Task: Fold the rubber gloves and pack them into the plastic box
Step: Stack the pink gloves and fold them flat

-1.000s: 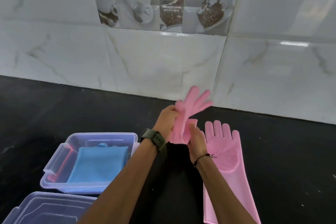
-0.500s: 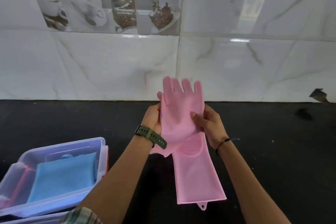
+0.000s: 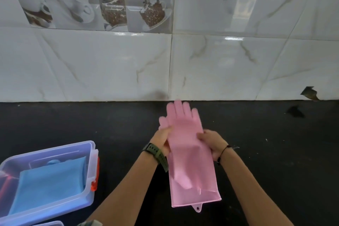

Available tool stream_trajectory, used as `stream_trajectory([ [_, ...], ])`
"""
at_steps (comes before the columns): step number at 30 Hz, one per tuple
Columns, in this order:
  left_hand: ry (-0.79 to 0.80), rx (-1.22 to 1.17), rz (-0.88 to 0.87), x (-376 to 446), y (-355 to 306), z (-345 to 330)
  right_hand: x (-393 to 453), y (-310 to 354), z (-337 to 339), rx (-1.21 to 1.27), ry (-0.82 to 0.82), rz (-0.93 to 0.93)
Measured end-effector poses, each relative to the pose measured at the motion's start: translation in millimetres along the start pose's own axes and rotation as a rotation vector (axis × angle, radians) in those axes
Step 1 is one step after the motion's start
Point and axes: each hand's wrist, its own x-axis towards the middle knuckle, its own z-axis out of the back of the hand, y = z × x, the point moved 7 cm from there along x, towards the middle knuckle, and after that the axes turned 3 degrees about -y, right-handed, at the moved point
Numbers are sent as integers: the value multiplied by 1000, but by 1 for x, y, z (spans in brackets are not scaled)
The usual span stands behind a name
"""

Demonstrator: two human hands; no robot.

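The pink rubber gloves [image 3: 190, 169] lie one on top of the other on the black counter, fingers toward the wall, cuffs toward me. My left hand [image 3: 163, 139] grips their left edge near the thumb. My right hand [image 3: 211, 141] grips the right edge at the palm. A clear plastic box [image 3: 55, 200] with red latches sits at the lower left, holding folded blue gloves [image 3: 49, 183].
A white tiled wall [image 3: 110, 66] rises behind the black counter [image 3: 91, 121]. A second clear box rim [image 3: 53, 223] shows at the bottom edge. A small dark scrap [image 3: 310, 93] sits at the wall's base on the right.
The glove I held up has come down onto the second one; both now lie stacked flat. My hands lowered with it, and the view shifted right.
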Motion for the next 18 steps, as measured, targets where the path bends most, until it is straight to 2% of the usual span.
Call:
stream_trajectory([
  [2, -72, 126, 19, 3, 16, 21, -2, -23, -4, -20, -5, -90],
  [6, -130, 250, -6, 2, 15, 30, -6, -35, -3, 97, 29, -117],
  [14, -155, 322, 44, -15, 26, 32, -20, -34, 1, 164, 33, -139],
  [18, -113, 387, 108, -38, 48, 40, -38, -55, 10, -41, 31, -157],
])
